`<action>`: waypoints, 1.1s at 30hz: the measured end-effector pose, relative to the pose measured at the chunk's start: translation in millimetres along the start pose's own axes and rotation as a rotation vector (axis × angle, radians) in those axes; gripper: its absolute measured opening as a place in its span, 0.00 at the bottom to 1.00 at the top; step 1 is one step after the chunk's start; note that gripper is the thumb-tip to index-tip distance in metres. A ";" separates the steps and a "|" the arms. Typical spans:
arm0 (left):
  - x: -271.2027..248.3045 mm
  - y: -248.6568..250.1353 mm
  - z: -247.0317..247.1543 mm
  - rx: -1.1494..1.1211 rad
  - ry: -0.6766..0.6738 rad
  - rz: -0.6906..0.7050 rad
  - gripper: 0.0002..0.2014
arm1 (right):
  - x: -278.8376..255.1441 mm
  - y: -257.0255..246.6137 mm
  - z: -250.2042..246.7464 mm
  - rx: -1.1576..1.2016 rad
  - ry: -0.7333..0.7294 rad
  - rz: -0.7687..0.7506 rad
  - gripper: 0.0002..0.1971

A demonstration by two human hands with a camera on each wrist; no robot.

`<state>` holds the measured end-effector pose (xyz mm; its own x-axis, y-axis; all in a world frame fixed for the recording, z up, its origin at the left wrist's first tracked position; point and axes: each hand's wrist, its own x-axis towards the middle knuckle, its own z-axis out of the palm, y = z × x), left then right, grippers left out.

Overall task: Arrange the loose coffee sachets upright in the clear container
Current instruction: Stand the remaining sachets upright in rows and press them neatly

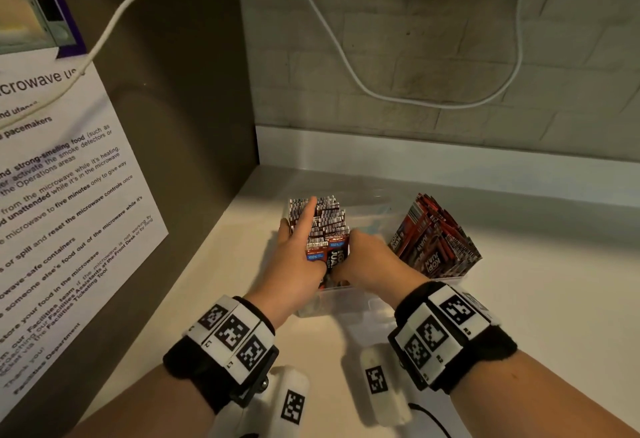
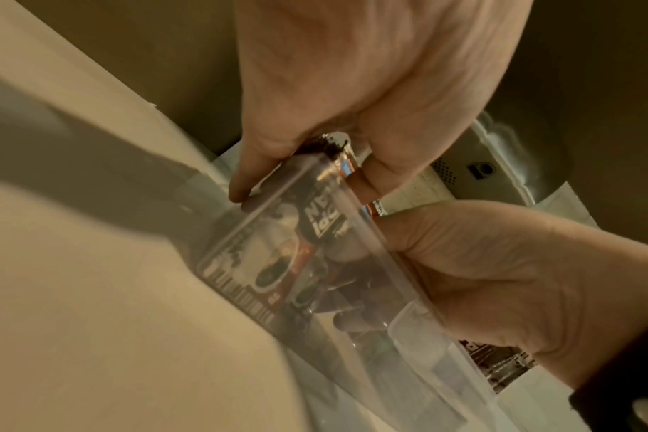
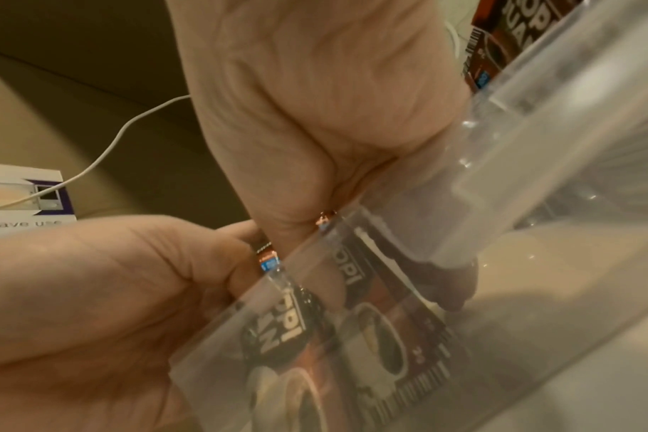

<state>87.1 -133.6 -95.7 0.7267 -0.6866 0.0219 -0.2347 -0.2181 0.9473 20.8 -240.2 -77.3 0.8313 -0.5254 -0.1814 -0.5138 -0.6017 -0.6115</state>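
On the pale countertop in front of you sits the clear container, tucked into a corner where a dark side panel meets a tiled back wall. Your left hand lies over the upright coffee sachets packed at the container's left end, index finger stretched flat along their tops and thumb curled against the nearest sachet. Your right hand reaches in just beside it, fingers bent down inside the container around the same front sachets; the wrist views show both hands pinching them through the clear wall. A second bundle of sachets leans tilted at the container's right end. A white cable droops across the wall, and a printed microwave notice hangs on the side panel.
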 end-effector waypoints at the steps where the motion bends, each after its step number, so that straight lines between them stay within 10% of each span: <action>1: -0.3 0.2 0.5 0.018 -0.015 0.000 0.45 | 0.6 0.3 0.1 0.008 -0.005 -0.012 0.14; 33: 1.1 5.1 -3.5 0.047 -0.036 -0.056 0.44 | -1.4 3.2 6.4 0.144 -0.012 -0.067 0.23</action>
<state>89.0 -133.0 -89.7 0.7159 -0.6969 -0.0427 -0.2251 -0.2882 0.9307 19.4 -237.6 -83.9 0.8655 -0.4796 -0.1448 -0.4221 -0.5423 -0.7265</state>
